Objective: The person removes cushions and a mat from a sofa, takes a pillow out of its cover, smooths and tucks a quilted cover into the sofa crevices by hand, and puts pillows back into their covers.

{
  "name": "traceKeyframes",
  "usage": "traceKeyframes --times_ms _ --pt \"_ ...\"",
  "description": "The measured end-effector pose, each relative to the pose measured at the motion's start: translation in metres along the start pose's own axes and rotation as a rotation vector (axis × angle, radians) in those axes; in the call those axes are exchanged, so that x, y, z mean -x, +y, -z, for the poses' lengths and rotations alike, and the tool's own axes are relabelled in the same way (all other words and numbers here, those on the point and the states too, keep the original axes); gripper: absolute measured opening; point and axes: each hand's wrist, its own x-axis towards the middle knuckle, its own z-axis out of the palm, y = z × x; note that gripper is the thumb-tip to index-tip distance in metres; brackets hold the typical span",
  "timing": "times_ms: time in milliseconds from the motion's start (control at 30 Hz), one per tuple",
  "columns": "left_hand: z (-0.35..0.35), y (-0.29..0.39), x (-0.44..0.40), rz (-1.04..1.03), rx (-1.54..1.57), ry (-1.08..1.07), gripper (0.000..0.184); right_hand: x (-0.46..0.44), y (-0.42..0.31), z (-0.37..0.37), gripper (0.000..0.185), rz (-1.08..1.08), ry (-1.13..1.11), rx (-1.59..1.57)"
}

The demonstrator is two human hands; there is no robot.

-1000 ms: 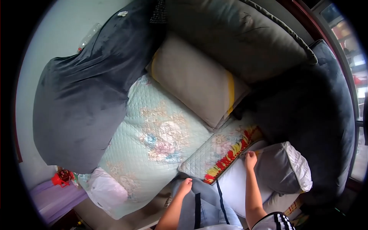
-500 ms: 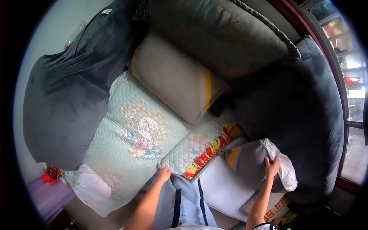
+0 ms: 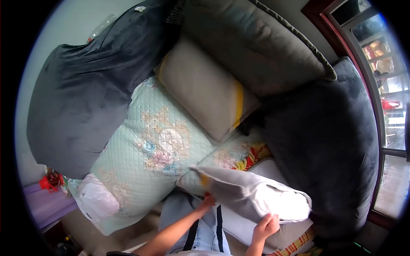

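A grey cushion cover [image 3: 230,183] with a yellow stripe and a pale, bright end is lifted above the sofa seat. My right hand [image 3: 267,226] is closed on its near edge, at the pale end. My left hand [image 3: 206,204] is at its lower left side, fingers curled; whether it grips the cover is hard to see. Below the cover lies a white cushion [image 3: 239,222]. The light green quilted sofa cover [image 3: 166,145] with flowers and its red and yellow fringe [image 3: 252,157] spread behind the hands.
A grey pillow with a yellow stripe [image 3: 200,89] leans against a large back cushion [image 3: 256,47]. Dark grey sofa arms stand at left [image 3: 77,106] and right [image 3: 324,149]. A white plastic bag [image 3: 97,200] lies at lower left, near a red object [image 3: 49,182]. A window [image 3: 388,102] is at right.
The grey cover, earlier lying at the right on the seat, is now raised and stretched leftward. My right hand has moved left with it, and my left hand has moved right to its lower side.
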Motion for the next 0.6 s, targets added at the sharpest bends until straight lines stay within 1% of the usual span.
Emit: traceKeyframes --times_ms 33,67,133,167,200,233,267,300,333,367,400,467,533,567,600 --pt "0.007 0.007 0.001 -0.01 0.002 0.01 0.052 -0.014 -0.037 0.0 0.027 0.098 -0.017 -0.127" --pt "0.017 0.02 0.007 -0.098 0.136 0.117 0.052 -0.027 -0.072 -0.003 0.028 0.193 -0.04 -0.257" --pt "0.043 0.059 0.024 -0.276 0.401 0.339 0.051 -0.045 -0.133 -0.024 0.03 0.163 -0.066 -0.45" --pt "0.059 0.084 0.032 -0.375 0.532 0.45 0.051 -0.055 -0.164 -0.041 0.028 0.169 -0.04 -0.547" --pt "0.079 0.109 0.039 -0.477 0.664 0.56 0.051 -0.065 -0.185 -0.072 0.026 0.297 0.063 -0.596" --pt "0.1 0.129 0.045 -0.58 0.799 0.671 0.05 -0.071 -0.204 -0.1 0.021 0.295 -0.026 -0.564" --pt "0.148 0.141 0.041 -0.661 0.427 0.687 0.06 -0.083 -0.226 -0.132 0.018 0.329 -0.088 -0.589" --pt "0.173 0.182 0.054 -0.579 0.41 0.657 0.061 -0.094 -0.24 -0.165 0.014 0.379 -0.133 -0.488" --pt "0.211 0.203 0.047 -0.549 0.341 0.662 0.061 -0.103 -0.25 -0.195 0.016 0.371 -0.193 -0.554" --pt "0.235 0.225 0.047 -0.529 0.184 0.733 0.056 -0.11 -0.255 -0.214 0.025 0.394 -0.239 -0.499" --pt "0.254 0.243 0.045 -0.501 0.03 0.794 0.052 -0.109 -0.251 -0.228 0.028 0.407 -0.329 -0.444" --pt "0.294 0.25 0.028 -0.627 -0.049 0.826 0.036 -0.103 -0.225 -0.257 0.028 0.428 -0.416 -0.4" --pt "0.298 0.242 0.022 -0.611 0.02 0.804 0.033 -0.089 -0.19 -0.269 0.027 0.362 -0.472 -0.272" --pt "0.3 0.239 0.019 -0.596 0.059 0.776 0.03 -0.079 -0.162 -0.281 0.027 0.323 -0.499 -0.277" --pt "0.302 0.218 0.011 -0.635 0.065 0.75 0.029 -0.067 -0.131 -0.292 0.026 0.278 -0.527 -0.283"
